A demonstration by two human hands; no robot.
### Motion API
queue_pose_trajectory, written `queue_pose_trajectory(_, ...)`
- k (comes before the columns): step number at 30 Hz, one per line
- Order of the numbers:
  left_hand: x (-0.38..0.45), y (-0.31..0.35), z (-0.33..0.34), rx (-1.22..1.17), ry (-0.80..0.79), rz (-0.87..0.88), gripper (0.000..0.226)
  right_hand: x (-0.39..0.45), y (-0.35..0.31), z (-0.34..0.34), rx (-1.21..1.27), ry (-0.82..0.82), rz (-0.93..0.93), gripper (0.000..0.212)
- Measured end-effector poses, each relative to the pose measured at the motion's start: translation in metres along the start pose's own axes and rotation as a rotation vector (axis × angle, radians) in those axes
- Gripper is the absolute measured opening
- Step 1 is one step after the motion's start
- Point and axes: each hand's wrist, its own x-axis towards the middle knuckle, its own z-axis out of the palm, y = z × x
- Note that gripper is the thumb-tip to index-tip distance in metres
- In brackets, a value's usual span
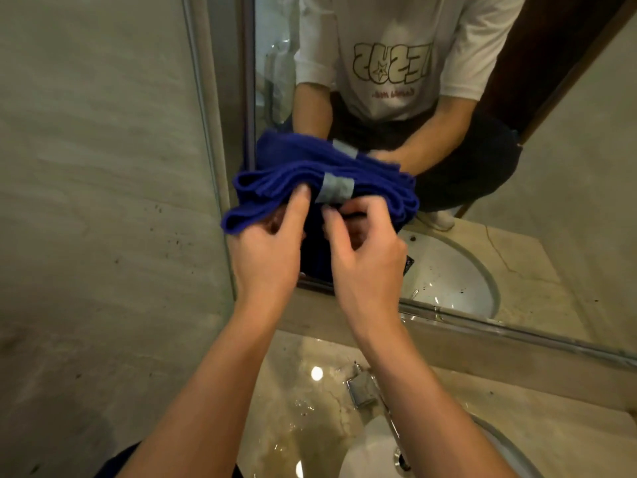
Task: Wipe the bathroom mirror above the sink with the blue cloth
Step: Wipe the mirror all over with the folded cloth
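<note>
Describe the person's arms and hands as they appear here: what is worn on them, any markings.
Both forearms are bare from elbow to wrist. The left hand and right hand wear no gloves, rings, watch or bracelet that I can see. The fingers have short, plain nails. The mirror reflection shows short white T-shirt sleeves ending above the elbows.

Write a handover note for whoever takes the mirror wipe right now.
Left hand: gripping the bunched blue cloth from below, thumb on top.
Right hand: fingers pinching the cloth near its grey label.
Cloth is held up at the lower left corner of the mirror, seemingly close to or against the glass.
Done: cloth in hand. No wiped area is evident.
Left: wipe the mirror. Sink and wet counter lie below.
</note>
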Motion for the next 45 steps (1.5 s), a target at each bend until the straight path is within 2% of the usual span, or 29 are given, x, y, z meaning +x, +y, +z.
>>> queue_pose_trajectory(3, 0.006, 0.014, 0.002, -0.100, 0.045, 0.026, 0.017, 0.012, -0.008, -0.004, 0.002, -0.015, -0.043, 0.015)
queue_pose_trajectory(8, 0.009, -0.005, 0.001, -0.099, 0.004, -0.030, 0.018, 0.002, 0.021, 0.004, -0.057, -0.020, -0.054, 0.017)
queue_pose_trajectory(13, -0.008, -0.047, 0.006, -0.038, 0.024, -0.231, 0.044, -0.020, 0.050, 0.012, -0.127, -0.103, 0.016, 0.014)
queue_pose_trajectory(17, -0.013, -0.052, 0.009, -0.136, 0.010, -0.357, 0.029, -0.026, 0.048, 0.014, -0.141, -0.122, 0.065, 0.013)
queue_pose_trajectory(21, -0.009, -0.036, 0.005, -0.203, -0.008, -0.286, 0.023, -0.019, 0.028, 0.011, -0.114, -0.092, 0.087, 0.014)
queue_pose_trajectory(25, -0.001, -0.001, 0.008, -0.260, -0.024, -0.127, 0.019, 0.008, 0.003, -0.004, 0.006, 0.010, -0.008, 0.014)
queue_pose_trajectory(29, 0.001, -0.002, 0.014, -0.200, 0.023, -0.039, 0.009, 0.012, 0.008, -0.007, 0.062, -0.016, -0.012, 0.017)
queue_pose_trajectory(31, -0.003, -0.023, 0.015, -0.098, 0.064, -0.041, 0.006, 0.002, 0.022, -0.004, -0.011, -0.037, -0.002, 0.022)
queue_pose_trajectory(34, -0.013, -0.049, 0.018, -0.003, 0.058, -0.128, 0.016, -0.010, 0.042, -0.005, -0.123, -0.087, 0.052, 0.029)
queue_pose_trajectory(37, -0.018, -0.056, 0.022, -0.038, 0.033, -0.187, 0.010, -0.016, 0.052, -0.013, -0.133, -0.145, 0.065, 0.028)
queue_pose_trajectory(40, -0.023, -0.050, 0.028, -0.104, -0.002, -0.212, 0.022, -0.016, 0.056, -0.026, -0.157, -0.186, 0.089, 0.026)
queue_pose_trajectory(45, -0.040, -0.050, 0.052, -0.141, -0.020, -0.211, 0.017, -0.013, 0.068, -0.049, -0.212, -0.176, 0.148, 0.026)
